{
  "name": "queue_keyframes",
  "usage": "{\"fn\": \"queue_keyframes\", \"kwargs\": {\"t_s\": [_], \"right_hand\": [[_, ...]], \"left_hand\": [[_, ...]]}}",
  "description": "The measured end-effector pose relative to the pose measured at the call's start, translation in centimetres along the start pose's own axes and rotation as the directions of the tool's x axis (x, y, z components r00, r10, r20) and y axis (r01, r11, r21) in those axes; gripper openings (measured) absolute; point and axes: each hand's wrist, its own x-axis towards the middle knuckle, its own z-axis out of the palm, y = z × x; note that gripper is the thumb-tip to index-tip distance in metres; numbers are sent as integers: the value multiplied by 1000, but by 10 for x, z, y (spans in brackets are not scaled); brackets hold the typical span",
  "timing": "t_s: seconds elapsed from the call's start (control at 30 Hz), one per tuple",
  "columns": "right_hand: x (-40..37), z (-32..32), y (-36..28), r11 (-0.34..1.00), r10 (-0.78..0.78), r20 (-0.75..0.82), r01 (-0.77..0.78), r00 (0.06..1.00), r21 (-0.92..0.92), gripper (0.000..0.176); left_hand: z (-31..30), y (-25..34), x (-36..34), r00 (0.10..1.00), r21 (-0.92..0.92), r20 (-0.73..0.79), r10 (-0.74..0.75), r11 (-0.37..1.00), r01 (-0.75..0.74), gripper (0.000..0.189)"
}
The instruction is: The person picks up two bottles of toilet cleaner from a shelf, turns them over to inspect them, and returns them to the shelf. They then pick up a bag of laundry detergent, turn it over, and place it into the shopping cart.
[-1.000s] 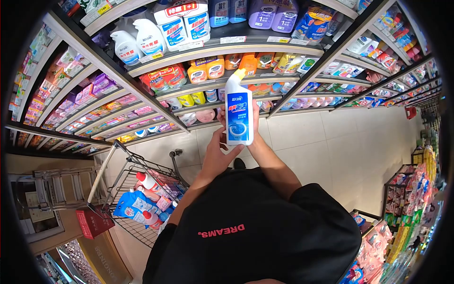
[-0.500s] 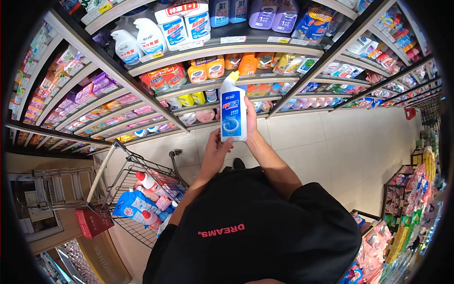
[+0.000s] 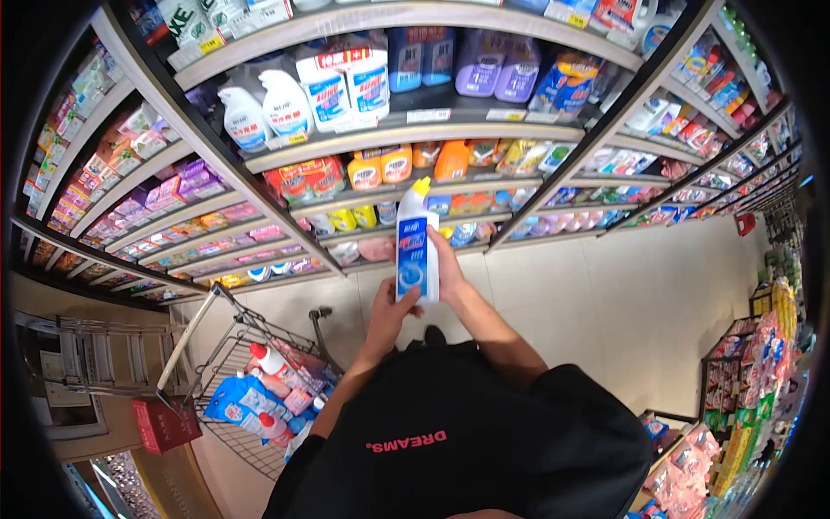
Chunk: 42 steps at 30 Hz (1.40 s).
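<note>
I hold a white cleaner bottle [image 3: 417, 249] with a blue label and a yellow cap upright in front of the store shelves. My right hand [image 3: 449, 264] wraps around its right side and back. My left hand [image 3: 389, 316] sits under the bottle's base, fingers against its lower left edge. The bottle is level with the shelf [image 3: 393, 229] of yellow and blue bottles.
A wire shopping cart [image 3: 229, 342] stands at my lower left with blue refill pouches and red-capped bottles in it. Shelving full of detergents curves around ahead. A tiled aisle floor [image 3: 605, 303] runs to the right, with a snack rack [image 3: 735, 415] at the far right.
The bottle has moved away from me toward the shelves and looks smaller. Both hands went with it, and my view has tilted up slightly.
</note>
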Motion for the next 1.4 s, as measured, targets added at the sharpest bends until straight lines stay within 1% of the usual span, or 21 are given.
{"fn": "queue_keyframes", "kwargs": {"t_s": [0.07,0.23,0.3,0.33,0.43,0.5,0.57,0.6,0.63,0.7,0.77,0.83,0.9,0.97,1.03,1.13,1.17,1.23,1.27,1.3,1.4], "right_hand": [[-5,6,-3,988,23,99,-8,995,-157,80],[-3,14,5,984,46,123,-24,991,-175,74],[-5,16,4,947,-1,-12,-3,1000,-323,54],[-3,15,7,935,-17,-20,9,1000,-355,48],[-7,21,0,718,-50,91,100,995,-689,47],[-9,31,-4,680,-27,60,62,998,-731,43],[-2,29,-7,473,-44,235,227,971,-851,39],[6,26,-20,245,21,168,158,985,-956,32],[10,32,-30,237,23,173,163,985,-958,32],[14,49,-51,416,-25,353,331,935,-847,31],[14,84,-91,345,-128,423,440,897,-829,34],[15,129,-136,226,-232,438,486,868,-844,38],[29,165,-182,-157,-388,665,665,638,-730,39],[50,201,-223,-195,-507,645,652,572,-733,42],[63,242,-250,-347,-602,694,654,395,-673,54],[91,287,-279,-615,-602,745,427,289,-663,80],[104,295,-286,-704,-590,776,328,222,-630,87],[122,311,-299,-711,-609,740,217,286,-669,92],[131,316,-303,-684,-619,716,225,325,-694,95],[138,322,-307,-608,-630,656,262,415,-749,98],[155,328,-303,-577,-667,589,183,457,-796,102]], "left_hand": [[-8,0,3,985,-323,96,-142,932,166,33],[-13,4,1,976,-424,188,-108,888,180,30],[-16,-6,4,981,-565,116,-157,802,195,34],[-19,-8,5,982,-575,118,-146,796,187,36],[-24,-13,9,988,-539,47,-144,830,147,38],[-28,-13,7,991,-523,36,-129,842,129,39],[-34,-8,3,990,-551,73,-121,822,142,41],[-36,-5,1,989,-557,67,-131,818,146,42],[-37,-5,1,990,-561,65,-122,816,137,42],[-38,-6,-1,993,-567,10,-120,817,105,42],[-42,-7,-3,994,-581,17,-110,808,99,42],[-42,1,-9,990,-635,10,-139,765,114,36],[-44,-2,-10,992,-638,-15,-129,765,90,37],[-46,-3,-14,988,-578,-64,-137,813,76,41],[-50,-8,-17,991,-567,-70,-117,822,57,42],[-52,-10,-20,988,-562,-94,-121,826,48,43],[-53,-12,-21,987,-561,-101,-127,827,49,43],[-55,-16,-24,986,-561,-112,-123,827,39,43],[-56,-18,-25,983,-572,-131,-132,819,33,42],[-56,-16,-25,978,-584,-150,-142,811,28,41],[-57,-12,-30,978,-569,-158,-139,822,25,41]]}}
